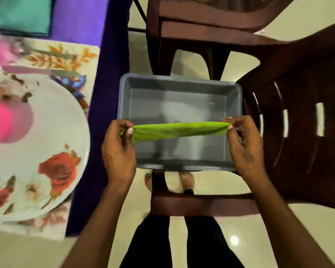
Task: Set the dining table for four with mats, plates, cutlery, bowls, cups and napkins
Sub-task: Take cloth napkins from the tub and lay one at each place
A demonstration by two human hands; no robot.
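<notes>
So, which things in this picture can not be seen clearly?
- Pink things at the left edge of the head view: blurred and cut off, kind unclear.
- Cutlery above the plate: blurred, type unclear.
- Napkin, held by left hand and right hand: bunched, folds unreadable.
- Tub: floor blurred.

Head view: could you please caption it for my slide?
Both hands stretch a green napkin over a grey tub beside the set table.

the floral plate [46, 132] and the blurred pink thing [4, 122] on it run off the left edge; far-left cutlery [52, 54] is motion-smeared.
</notes>
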